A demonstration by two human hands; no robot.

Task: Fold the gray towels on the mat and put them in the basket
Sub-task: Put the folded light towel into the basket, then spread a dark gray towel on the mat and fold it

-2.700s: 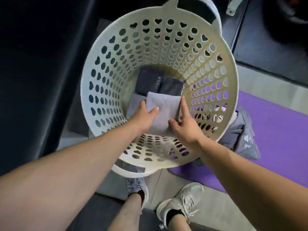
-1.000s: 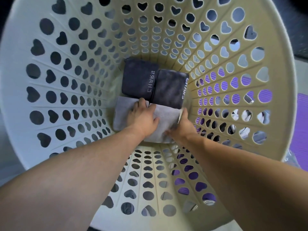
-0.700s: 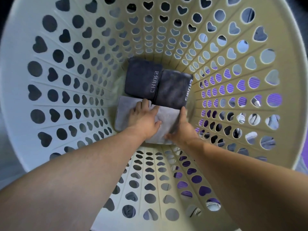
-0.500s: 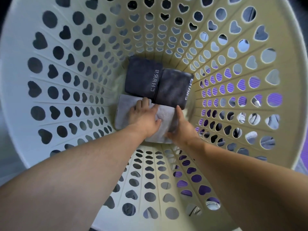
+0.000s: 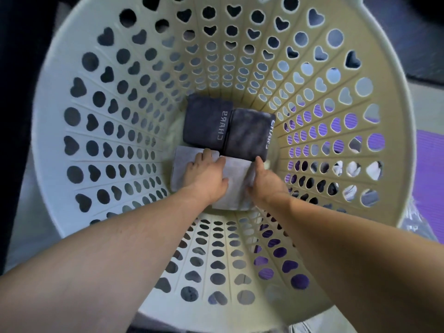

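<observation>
Gray towel point(image 5: 236, 186) in basket point(image 5: 45, 150), left hand point(image 5: 206, 176) and right hand point(image 5: 266, 186) pressing it flat-fingered

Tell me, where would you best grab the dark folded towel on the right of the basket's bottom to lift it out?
Come straight down from above, since the basket wall rises steeply all round. The dark towel on the right lies flat against the other dark towel, so pinch its lettered right edge, which looks free, probably gathering all the folded layers.
</observation>
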